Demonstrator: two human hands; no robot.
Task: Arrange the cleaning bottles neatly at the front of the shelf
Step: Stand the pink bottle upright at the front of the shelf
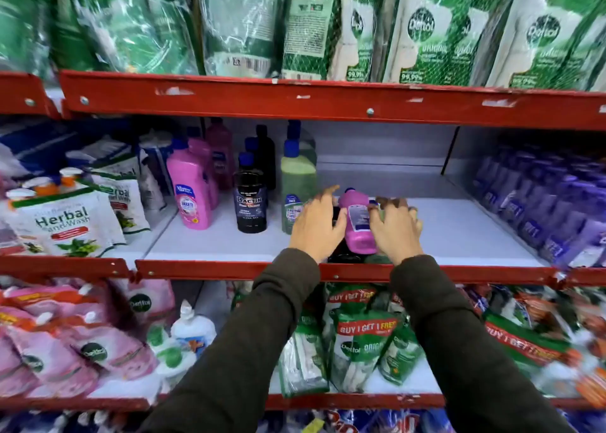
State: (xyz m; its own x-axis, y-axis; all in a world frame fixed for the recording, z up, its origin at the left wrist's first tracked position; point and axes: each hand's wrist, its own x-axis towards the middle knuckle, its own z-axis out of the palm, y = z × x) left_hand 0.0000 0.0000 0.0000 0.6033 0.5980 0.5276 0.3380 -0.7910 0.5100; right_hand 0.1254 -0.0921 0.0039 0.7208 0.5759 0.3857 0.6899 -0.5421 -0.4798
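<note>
On the middle white shelf [465, 232], three rows of bottles stand at the left: a pink bottle [191, 196], a black Bactin bottle [251, 199] and a green bottle [295, 183], each with more behind. Near the red front edge [203, 269], a small pink bottle [359, 227] lies tilted between my hands. My left hand [314, 226] covers a black bottle [342, 256], fingers spread over it. My right hand [396, 229] curls over a green bottle [376, 259], which is mostly hidden. Both hands press the three bottles together.
Herbal hand-wash pouches [62, 222] fill the left bay and purple pouches [537, 203] the right. Green Dettol refill packs [436, 39] hang over the shelf above. More Dettol pouches [360, 337] crowd the shelf below. Bare white shelf lies right of my hands.
</note>
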